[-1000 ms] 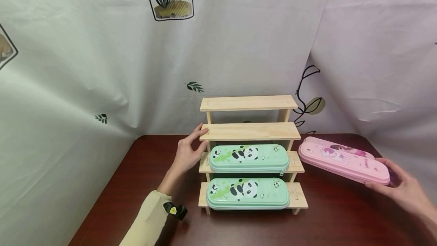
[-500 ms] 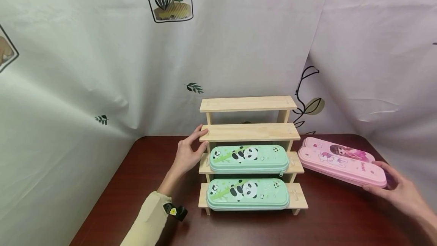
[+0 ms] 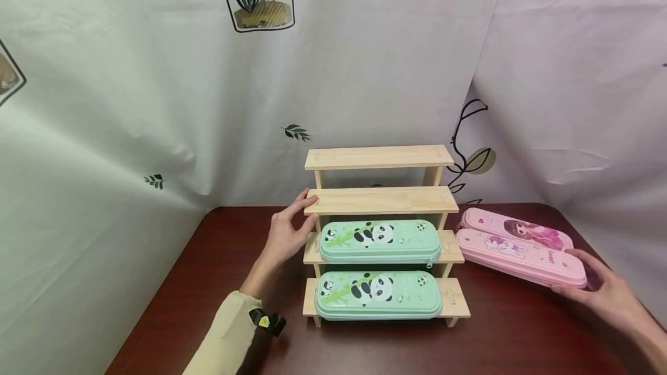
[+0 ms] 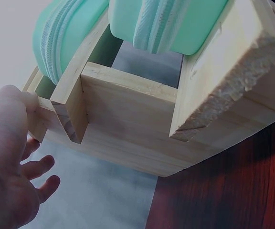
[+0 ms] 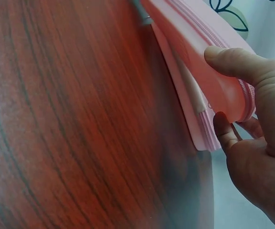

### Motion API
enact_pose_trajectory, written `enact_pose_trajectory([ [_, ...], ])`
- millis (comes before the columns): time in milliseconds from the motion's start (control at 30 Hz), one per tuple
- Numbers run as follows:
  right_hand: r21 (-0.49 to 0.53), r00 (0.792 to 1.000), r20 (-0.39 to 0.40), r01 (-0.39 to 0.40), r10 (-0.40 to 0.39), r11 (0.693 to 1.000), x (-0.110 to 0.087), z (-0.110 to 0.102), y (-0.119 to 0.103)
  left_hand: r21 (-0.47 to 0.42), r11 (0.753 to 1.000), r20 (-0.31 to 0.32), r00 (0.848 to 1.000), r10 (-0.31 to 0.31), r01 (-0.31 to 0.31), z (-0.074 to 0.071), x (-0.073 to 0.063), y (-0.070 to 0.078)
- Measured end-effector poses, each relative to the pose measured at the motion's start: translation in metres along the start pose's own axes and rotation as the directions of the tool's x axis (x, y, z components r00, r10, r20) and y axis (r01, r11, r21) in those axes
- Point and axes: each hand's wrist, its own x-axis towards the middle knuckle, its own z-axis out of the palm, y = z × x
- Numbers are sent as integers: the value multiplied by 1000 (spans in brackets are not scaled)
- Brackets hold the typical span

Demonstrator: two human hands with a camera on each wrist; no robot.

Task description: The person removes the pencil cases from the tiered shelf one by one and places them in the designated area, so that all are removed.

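A stepped wooden rack (image 3: pixel 381 201) stands on the table in the head view. My left hand (image 3: pixel 288 233) pinches the left end of its second board from the top; the left wrist view shows this hand (image 4: pixel 13 162) at the rack's side. On the lower two boards lie two mint panda pencil cases, one upper (image 3: pixel 383 242) and one lower (image 3: pixel 333 305). At the right, my right hand (image 3: pixel 607 291) grips the right end of a pink bunny pencil case (image 3: pixel 521 256), thumb on its near side. Behind it lies another pink pencil case with a girl on it (image 3: pixel 542 233), partly covered.
The dark red table (image 3: pixel 396 352) runs to a pale patterned cloth (image 3: pixel 380 74) behind and at both sides. In the right wrist view, a flat pink thing with layered edges (image 5: pixel 202 133) lies under the held case; its kind is unclear.
My right hand has lowered the bunny pencil case slightly toward me and left, and more of the girl pencil case behind shows. My left hand stays on the board.
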Motion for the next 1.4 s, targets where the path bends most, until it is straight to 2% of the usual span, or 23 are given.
enact_pose_trajectory([
  [667,-25,999,-16,35,-35,999,1,6,3,8,1000,3,1000,-9,9,0,0,1],
  [1033,-101,1000,19,-7,9,995,0,8,2,18,1000,8,1000,-9,9,0,0,2],
  [1400,-114,999,-8,40,-41,993,0,13,7,11,1000,3,1000,-2,2,0,0,1],
])
